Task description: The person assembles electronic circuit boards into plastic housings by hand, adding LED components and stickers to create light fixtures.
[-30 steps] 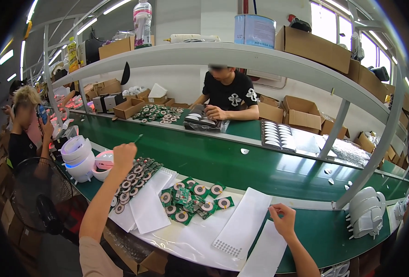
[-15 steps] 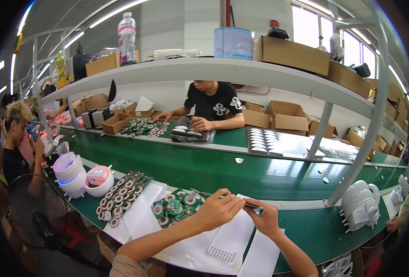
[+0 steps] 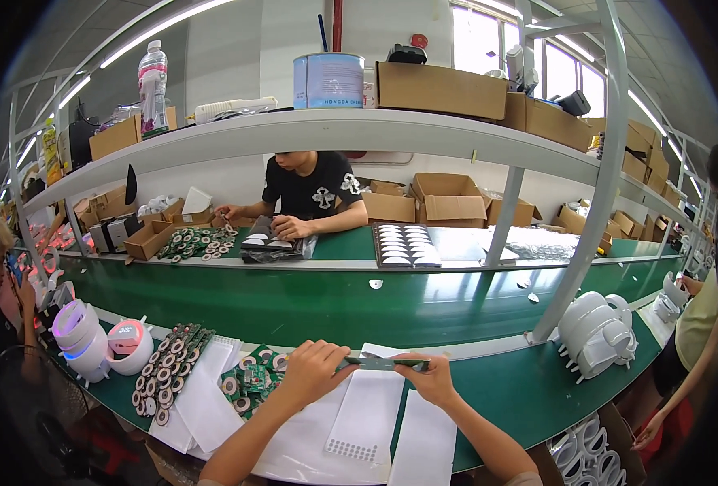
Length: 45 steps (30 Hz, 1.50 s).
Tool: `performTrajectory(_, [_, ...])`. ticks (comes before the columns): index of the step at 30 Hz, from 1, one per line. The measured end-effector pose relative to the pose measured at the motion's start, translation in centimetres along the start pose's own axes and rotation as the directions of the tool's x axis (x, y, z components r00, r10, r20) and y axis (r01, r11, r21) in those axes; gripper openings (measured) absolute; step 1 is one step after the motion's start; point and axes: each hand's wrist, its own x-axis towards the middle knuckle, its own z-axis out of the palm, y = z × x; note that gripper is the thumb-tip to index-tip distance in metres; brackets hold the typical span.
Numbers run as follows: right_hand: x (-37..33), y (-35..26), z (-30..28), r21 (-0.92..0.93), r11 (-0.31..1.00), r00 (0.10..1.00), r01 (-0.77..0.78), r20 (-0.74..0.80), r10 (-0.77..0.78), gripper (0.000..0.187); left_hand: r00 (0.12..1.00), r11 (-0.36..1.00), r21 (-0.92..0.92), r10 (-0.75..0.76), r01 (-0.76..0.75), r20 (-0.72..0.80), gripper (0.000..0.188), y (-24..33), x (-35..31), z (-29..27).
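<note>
A thin green circuit board (image 3: 378,364) is held almost edge-on between my two hands, above the bench. My left hand (image 3: 314,374) pinches its left end, and the fingers of my right hand (image 3: 426,381) are closed on its right end. Beneath them lies a white sheet (image 3: 365,405) with rows of small round grey stickers along its near edge. Beside my left forearm is a loose heap of green circuit boards (image 3: 250,381). Farther left, boards with round pale discs (image 3: 167,368) overlap in rows on white paper.
White round housings, some lit pink and purple (image 3: 84,344), stand at the left; more white housings (image 3: 595,336) are stacked at the right beside a metal post (image 3: 590,219). A green conveyor belt (image 3: 310,300) runs behind the bench. Across it sits a co-worker (image 3: 310,190).
My view has swung right, so the scene shifts left. The circuit board has come more fully into sight, stretched level between my hands, which have moved apart.
</note>
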Motion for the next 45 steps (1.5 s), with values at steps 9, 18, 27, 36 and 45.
performTrajectory(9, [-0.3,1.0,0.6,-0.012,1.000,0.996,-0.016,0.092,0.017,0.021,0.999,0.999,-0.040,0.013,-0.011,0.042,0.022,0.2,-0.4,-0.3])
performTrajectory(18, [-1.3,-0.6,1.7,-0.095,0.995,0.992,0.031,0.121,-0.020,0.019,0.988,0.998,-0.050,-0.040,0.048,0.147,0.025,1.0,-0.9,-1.1])
performTrajectory(27, [-1.4,-1.4,2.1,-0.128,0.984,0.992,0.122,0.053,-0.116,0.019,0.989,0.998,-0.005,-0.055,0.057,0.138,0.029,1.3,-1.7,-1.0])
performTrajectory(36, [-1.4,-1.9,2.9,-0.004,1.000,0.999,-0.009,0.034,0.009,0.016,0.987,0.986,-0.036,-0.159,0.160,0.036,0.043,2.3,-0.3,-0.7])
performTrajectory(45, [-0.5,-3.4,1.8,-0.009,0.996,0.980,0.088,0.178,-0.085,0.022,0.984,0.994,-0.087,-0.049,0.065,0.171,0.065,2.3,-0.3,-1.8])
